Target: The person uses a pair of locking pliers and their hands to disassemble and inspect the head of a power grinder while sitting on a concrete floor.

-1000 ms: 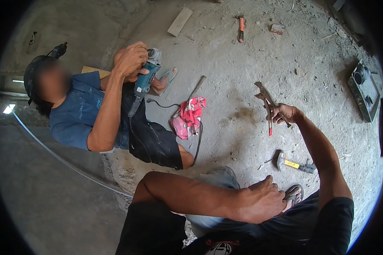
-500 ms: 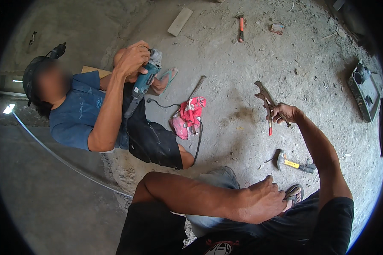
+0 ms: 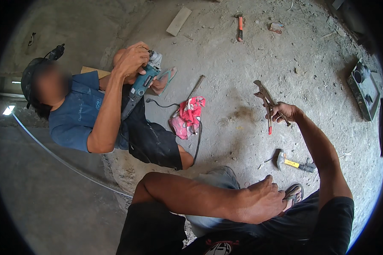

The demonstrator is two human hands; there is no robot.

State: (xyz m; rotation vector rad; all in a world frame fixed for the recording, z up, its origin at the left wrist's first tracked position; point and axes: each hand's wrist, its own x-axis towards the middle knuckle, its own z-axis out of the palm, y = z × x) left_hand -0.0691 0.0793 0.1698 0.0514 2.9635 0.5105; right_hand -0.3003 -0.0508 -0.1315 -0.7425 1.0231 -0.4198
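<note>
My right hand (image 3: pixel 283 112) is closed around a rusty pliers-like tool (image 3: pixel 264 94), held above the dusty floor. Two long metal arms show, and one ends in a red grip; whether they form one tool or two I cannot tell. Over my lap, my left hand (image 3: pixel 261 202) has its fingers curled, and the palm side is hidden. A claw hammer (image 3: pixel 291 163) with a yellow and black handle lies on the floor below my right hand. At the left, a seated co-worker holds a teal angle grinder (image 3: pixel 144 85) in both hands.
Beside the co-worker lie a pink patterned cloth (image 3: pixel 189 117) and a dark power cord (image 3: pixel 161 105). Farther off are a red-handled hammer (image 3: pixel 240 29) and a flat board (image 3: pixel 179 21). A grey tray (image 3: pixel 367 95) with dark round parts stands at the right.
The co-worker's grinder has shifted very slightly. My two hands hold nearly the same positions.
</note>
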